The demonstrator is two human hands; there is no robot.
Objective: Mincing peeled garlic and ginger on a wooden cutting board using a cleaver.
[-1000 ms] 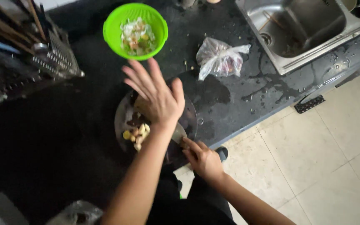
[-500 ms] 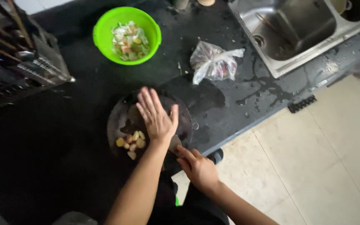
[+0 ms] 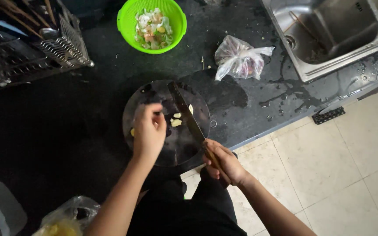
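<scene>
Risks first. The left hand sits curled on the round dark board, fingers bent down over small pale pieces, prob. pinching or steadying one; can't tell which bit exactly since the palm hides it. The knife lies diagonal across the board w/ its blade just beside those fingers, nearly touching. If the blade comes down or slides left while the fingertips are that close, a cut is the likely outcome. The right hand is wrapped tight round the handle, but it hangs off the front edge of the worktop, over the floor, so leverage looks awkward; a slip could twist the blade. The board also overhangs the worktop edge slightly, and there's water spilled near the sink, so it could skid under pressure. Loose pieces near the blade might roll off too.

Elsewhere: green colander w/ scraps at the back, a knotted plastic bag to its right, a wire rack on the left.

Vs. 0.5 s ago: left hand was flat, fingers spread over the board; now it's closed down on the pieces. Blade was hidden under that hand; now it's in plain view across the board. The heap of pieces at the left of the board looks thinned out or covered.
</scene>
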